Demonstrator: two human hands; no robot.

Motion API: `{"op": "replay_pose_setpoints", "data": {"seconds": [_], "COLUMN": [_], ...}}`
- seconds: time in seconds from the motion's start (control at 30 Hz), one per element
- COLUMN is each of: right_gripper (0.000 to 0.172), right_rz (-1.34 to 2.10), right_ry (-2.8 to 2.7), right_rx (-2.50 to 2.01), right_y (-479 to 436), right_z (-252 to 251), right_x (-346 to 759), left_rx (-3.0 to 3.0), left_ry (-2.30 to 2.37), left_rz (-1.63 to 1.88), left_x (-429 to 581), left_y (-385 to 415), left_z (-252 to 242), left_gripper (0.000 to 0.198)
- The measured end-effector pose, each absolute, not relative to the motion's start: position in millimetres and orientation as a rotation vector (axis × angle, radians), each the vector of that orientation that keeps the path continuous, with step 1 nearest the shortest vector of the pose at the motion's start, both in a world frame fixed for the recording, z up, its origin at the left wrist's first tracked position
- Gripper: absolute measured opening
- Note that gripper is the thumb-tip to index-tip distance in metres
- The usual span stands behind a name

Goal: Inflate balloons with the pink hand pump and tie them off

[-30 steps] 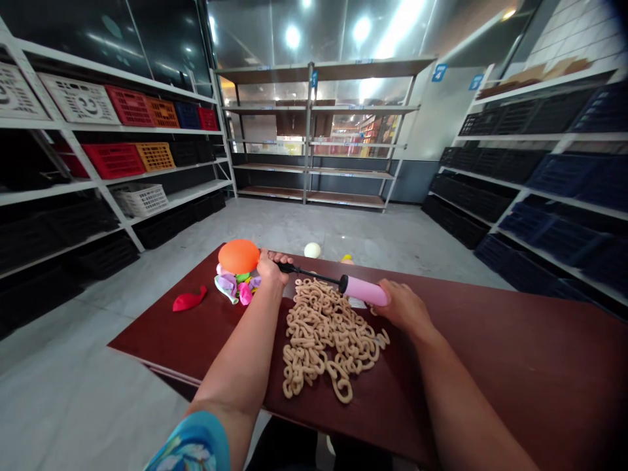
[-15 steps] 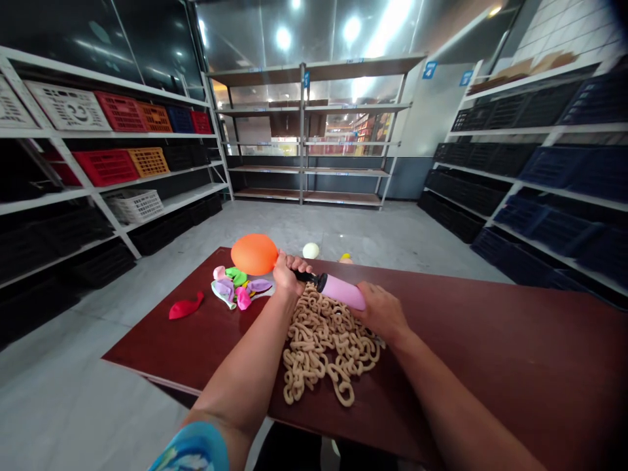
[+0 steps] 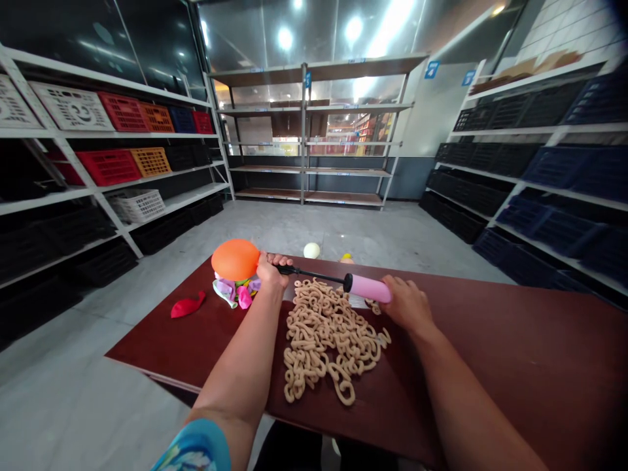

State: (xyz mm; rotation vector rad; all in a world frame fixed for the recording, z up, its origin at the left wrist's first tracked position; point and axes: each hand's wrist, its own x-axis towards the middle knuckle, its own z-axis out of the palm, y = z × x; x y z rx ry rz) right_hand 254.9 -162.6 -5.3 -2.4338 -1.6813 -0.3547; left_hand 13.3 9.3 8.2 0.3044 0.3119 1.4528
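My left hand [image 3: 273, 268] is closed around the black end of a balloon pump [image 3: 370, 288], with the neck of an inflated orange balloon [image 3: 235, 259] at the same grip. The pump's pink barrel sits in my closed right hand [image 3: 408, 302], and its thin black rod shows between the two hands. Below the pump lies a heap of beige ring-like loops [image 3: 328, 333]. Left of my left hand are several limp balloons [image 3: 235, 292] in pink, purple and green, partly under the orange one. A flat red balloon [image 3: 187, 305] rests farther left.
The dark red table [image 3: 490, 347] extends to the right. Beyond its far edge are a pale balloon [image 3: 311, 250] and a yellow thing [image 3: 347, 257]. Shelves with crates [image 3: 108, 167] line the left, dark crates [image 3: 554, 170] the right, and a metal rack [image 3: 304, 137] stands at the back.
My hands have moved apart, drawing the pump's rod out of the pink barrel. My left hand and the orange balloon shifted left, my right hand right.
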Motion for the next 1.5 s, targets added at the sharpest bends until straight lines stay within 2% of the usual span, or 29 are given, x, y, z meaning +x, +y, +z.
{"op": "replay_pose_setpoints", "data": {"seconds": [0.2,0.5,0.67,0.93,1.17,1.4,1.5], "right_gripper": [0.024,0.027,0.023,0.029,0.028,0.035,0.029], "right_rz": [-0.41,-0.27,-0.275,-0.342,-0.377,-0.239,-0.252], "right_ry": [-1.776,-1.895,-1.862,-1.706,-1.861,-1.898,-1.875], "right_rx": [-2.351,-2.138,-2.224,-2.415,-2.267,-2.178,-2.227], "right_y": [-159.5,-155.3,-155.6,-162.8,-159.5,-155.9,-155.6], "right_z": [-4.8,-10.6,-4.1,-6.8,-5.8,-8.5,-5.8], "right_x": [231.2,210.6,231.1,257.5,227.9,214.7,225.3], "left_rx": [0.331,0.435,0.376,0.328,0.377,0.396,0.365], "left_ry": [0.264,0.283,0.343,0.32,0.244,0.258,0.296], "left_rz": [1.375,1.274,1.375,1.456,1.331,1.267,1.326], "left_x": [29.4,50.3,33.7,17.1,39.6,49.5,44.3], "left_y": [-6.9,-28.3,-12.5,3.1,-16.3,-25.7,-18.7], "left_z": [13.8,19.4,22.4,12.9,12.3,12.6,12.7], "left_gripper": [0.044,0.048,0.044,0.044,0.047,0.048,0.046]}}
